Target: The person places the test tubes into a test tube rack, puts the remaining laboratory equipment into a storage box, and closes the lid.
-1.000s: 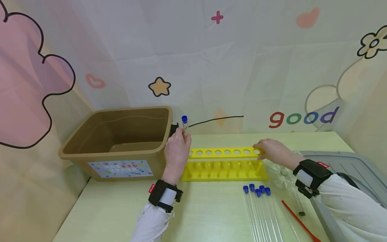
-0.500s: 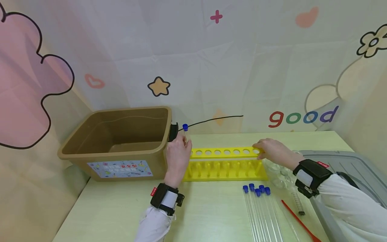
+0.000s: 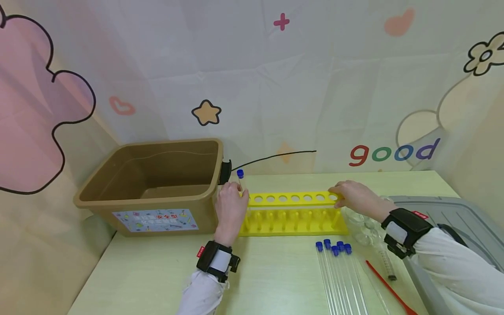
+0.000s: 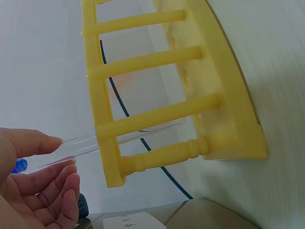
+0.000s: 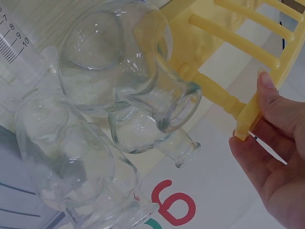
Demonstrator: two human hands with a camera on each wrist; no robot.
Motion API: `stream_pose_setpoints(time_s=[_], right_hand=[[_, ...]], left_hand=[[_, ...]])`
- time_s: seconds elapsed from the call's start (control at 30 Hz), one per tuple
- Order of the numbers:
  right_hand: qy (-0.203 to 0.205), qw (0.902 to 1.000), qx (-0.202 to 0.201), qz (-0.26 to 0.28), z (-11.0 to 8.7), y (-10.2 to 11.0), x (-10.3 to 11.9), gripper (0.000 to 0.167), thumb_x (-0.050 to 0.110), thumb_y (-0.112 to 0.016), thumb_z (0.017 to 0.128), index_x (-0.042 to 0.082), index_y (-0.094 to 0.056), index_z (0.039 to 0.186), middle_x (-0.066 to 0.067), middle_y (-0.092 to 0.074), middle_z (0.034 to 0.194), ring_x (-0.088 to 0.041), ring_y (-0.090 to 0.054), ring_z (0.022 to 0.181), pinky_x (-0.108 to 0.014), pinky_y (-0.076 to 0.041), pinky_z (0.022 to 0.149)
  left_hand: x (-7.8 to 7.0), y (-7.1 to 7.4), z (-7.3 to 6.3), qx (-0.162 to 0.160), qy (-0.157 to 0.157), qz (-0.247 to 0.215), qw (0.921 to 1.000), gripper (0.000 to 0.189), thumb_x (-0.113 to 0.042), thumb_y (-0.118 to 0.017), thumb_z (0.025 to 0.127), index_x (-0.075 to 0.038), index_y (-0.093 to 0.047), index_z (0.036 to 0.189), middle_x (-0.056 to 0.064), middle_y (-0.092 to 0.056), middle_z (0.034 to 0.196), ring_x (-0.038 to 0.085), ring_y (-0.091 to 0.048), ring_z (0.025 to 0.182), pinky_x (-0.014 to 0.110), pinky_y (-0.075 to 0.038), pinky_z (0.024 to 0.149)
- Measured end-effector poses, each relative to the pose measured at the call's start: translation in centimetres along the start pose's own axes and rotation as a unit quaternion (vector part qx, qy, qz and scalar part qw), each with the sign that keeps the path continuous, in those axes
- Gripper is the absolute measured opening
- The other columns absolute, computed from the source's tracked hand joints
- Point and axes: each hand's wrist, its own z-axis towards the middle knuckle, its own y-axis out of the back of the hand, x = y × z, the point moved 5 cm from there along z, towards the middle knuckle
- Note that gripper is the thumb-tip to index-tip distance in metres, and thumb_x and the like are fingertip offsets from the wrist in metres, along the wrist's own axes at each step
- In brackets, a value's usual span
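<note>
My left hand (image 3: 231,210) pinches a clear glass test tube (image 4: 83,145) with a blue cap (image 3: 240,173). The tube passes through the top bar at the left end of a yellow test tube rack (image 3: 293,231). Its lower end is near the rack's base in the left wrist view; whether it touches is hard to tell. At the rack's other end, my right hand (image 3: 358,200) grips the top bar between thumb and fingers. The right wrist view shows that hold beside the rack's end post (image 5: 224,100).
A brown bin (image 3: 138,203) stands left of the rack. Glass flasks (image 5: 90,67), a syringe (image 3: 387,264) and a grey lid (image 3: 425,205) lie to the right. Several capped test tubes (image 3: 340,280) and a red-handled tool (image 3: 387,285) lie in front.
My left hand has moved down with the test tube, so the blue cap is lower and the tube sits deeper in the rack. The right hand keeps its hold.
</note>
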Motion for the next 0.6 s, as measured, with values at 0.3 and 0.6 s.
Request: stream_pose_setpoints(time_s=[0.3,0.6], right_hand=[[-0.005,1.0000,-0.003,0.003,-0.03,0.06,0.05,0.040,0.004,-0.075,0.070,-0.007,-0.062,0.106,-0.016,-0.061,0.095,-0.032,-0.056,0.086,-0.042,-0.047,0.074],[-0.014,0.9999,0.002,0.003,0.01,-0.06,-0.08,0.040,0.005,-0.074,0.070,-0.006,-0.062,0.107,-0.016,-0.061,0.096,-0.032,-0.055,0.087,-0.042,-0.046,0.075]], left_hand=[[0.22,-0.55,-0.16,0.024,0.019,0.001,0.9995,0.018,-0.016,-0.069,0.079,0.002,-0.064,0.081,0.009,-0.054,0.074,0.022,-0.050,0.062,0.030,-0.045,0.051],[0.37,-0.75,-0.40,0.028,0.023,0.007,0.9993,0.018,-0.015,-0.070,0.079,0.001,-0.065,0.082,0.010,-0.056,0.075,0.022,-0.052,0.064,0.031,-0.046,0.053]])
